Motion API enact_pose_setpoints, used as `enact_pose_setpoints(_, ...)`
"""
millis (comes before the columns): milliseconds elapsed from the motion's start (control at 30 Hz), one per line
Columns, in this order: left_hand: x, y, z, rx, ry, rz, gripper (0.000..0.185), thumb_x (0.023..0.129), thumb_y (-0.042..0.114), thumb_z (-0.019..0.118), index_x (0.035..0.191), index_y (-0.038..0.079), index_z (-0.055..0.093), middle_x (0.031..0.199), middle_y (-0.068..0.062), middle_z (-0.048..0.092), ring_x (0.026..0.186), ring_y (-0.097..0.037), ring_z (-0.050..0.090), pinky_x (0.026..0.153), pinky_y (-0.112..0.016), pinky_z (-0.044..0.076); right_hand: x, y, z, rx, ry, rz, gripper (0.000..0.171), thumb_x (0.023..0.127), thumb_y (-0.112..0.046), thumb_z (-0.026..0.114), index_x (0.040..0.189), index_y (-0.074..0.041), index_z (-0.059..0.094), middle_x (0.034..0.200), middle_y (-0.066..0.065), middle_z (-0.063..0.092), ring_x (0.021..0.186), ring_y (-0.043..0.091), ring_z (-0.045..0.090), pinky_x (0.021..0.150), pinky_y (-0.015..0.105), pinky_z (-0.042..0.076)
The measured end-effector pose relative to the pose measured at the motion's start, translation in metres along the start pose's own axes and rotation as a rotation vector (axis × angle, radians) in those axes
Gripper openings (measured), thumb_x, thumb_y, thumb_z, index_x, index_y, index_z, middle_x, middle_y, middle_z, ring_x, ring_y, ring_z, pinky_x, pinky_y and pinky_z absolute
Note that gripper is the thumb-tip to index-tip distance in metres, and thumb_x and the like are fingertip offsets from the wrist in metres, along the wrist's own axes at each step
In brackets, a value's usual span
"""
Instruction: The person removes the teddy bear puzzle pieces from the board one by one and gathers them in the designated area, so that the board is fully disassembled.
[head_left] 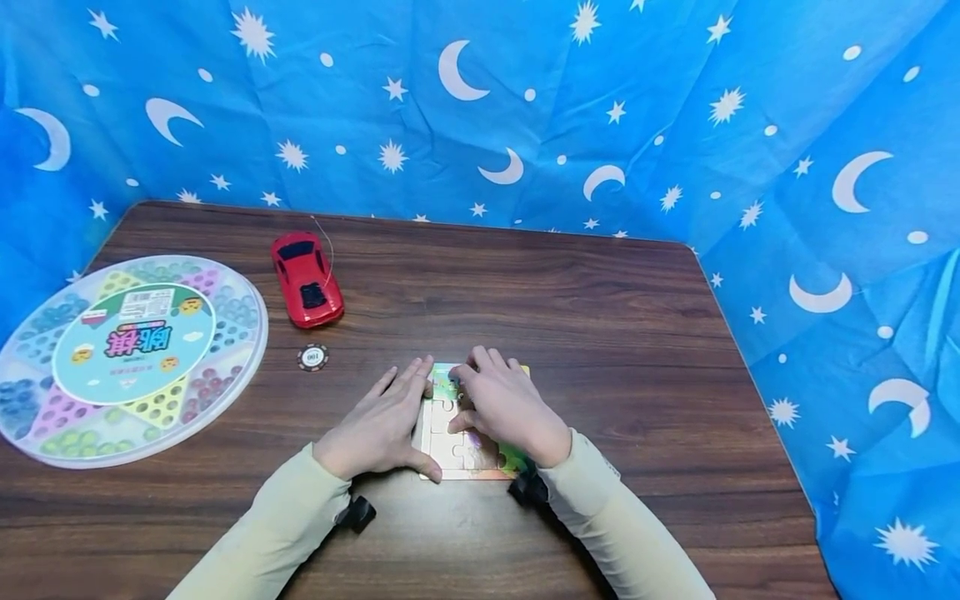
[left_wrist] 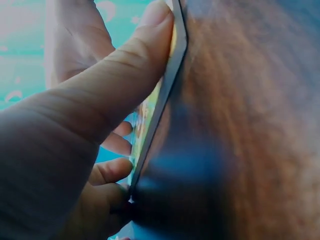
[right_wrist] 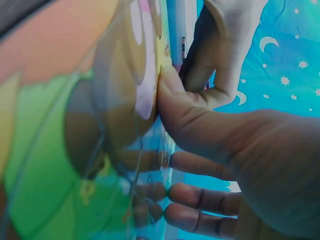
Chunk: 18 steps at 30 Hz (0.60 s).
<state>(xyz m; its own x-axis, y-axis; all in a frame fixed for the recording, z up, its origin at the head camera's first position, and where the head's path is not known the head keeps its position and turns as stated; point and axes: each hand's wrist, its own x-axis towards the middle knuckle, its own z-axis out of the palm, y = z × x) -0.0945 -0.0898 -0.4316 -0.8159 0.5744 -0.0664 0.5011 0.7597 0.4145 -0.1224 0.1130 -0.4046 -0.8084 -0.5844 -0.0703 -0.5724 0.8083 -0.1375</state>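
Note:
A small picture jigsaw puzzle [head_left: 444, 450] in a flat tray lies on the table, partly covered by both hands. Along its left side rests my left hand [head_left: 378, 429], fingers extended toward the far corner and thumb on the near left corner. The left wrist view shows that thumb [left_wrist: 142, 55] lying against the puzzle's edge. My right hand [head_left: 513, 408] is over the puzzle's upper right part, its thumb and fingertips touching the glossy surface. In the right wrist view the thumb [right_wrist: 175, 100] presses the picture, and no loose piece shows between the fingers.
A red toy car [head_left: 307, 279] stands beyond the puzzle to the left, with a round 100 chip [head_left: 312, 357] just in front of it. A large round Chinese checkers box [head_left: 247, 350] lies at the far left. Blue star-and-moon cloth [head_left: 525, 108] hangs behind the wooden table [head_left: 600, 308].

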Motion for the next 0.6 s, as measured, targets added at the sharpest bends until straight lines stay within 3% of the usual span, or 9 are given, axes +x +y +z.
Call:
enact_pose_setpoints(333, -0.0024, -0.0006, -0.0012, -0.034, 0.022, -0.008, 0.125, 0.068, 0.062, 0.075, 0.151, -0.010, 0.015, 0.157, -0.021, 0.021, 0.146, -0.032, 0.019, 0.117, -0.051, 0.014, 0.0056, -0.0081, -0.0081, -0.018, -0.060, 0.012, 0.061, 0.070, -0.053, 0.079, 0.116, -0.015, 0.067, 0.096, -0.002, 0.044, 0.083, 0.016, 0.042, 0.065, 0.030, 0.036)
enact_pose_setpoints(600, -0.0004, 0.0025, -0.0008, -0.029, 0.025, -0.012, 0.125, 0.067, 0.062, 0.076, 0.150, -0.009, 0.017, 0.157, -0.021, 0.023, 0.145, -0.032, 0.020, 0.117, -0.051, 0.015, 0.0075, -0.0050, -0.0028, 0.041, -0.047, 0.051, 0.067, 0.066, -0.052, 0.081, 0.117, -0.011, 0.065, 0.101, 0.001, 0.051, 0.090, 0.019, 0.049, 0.071, 0.034, 0.046)
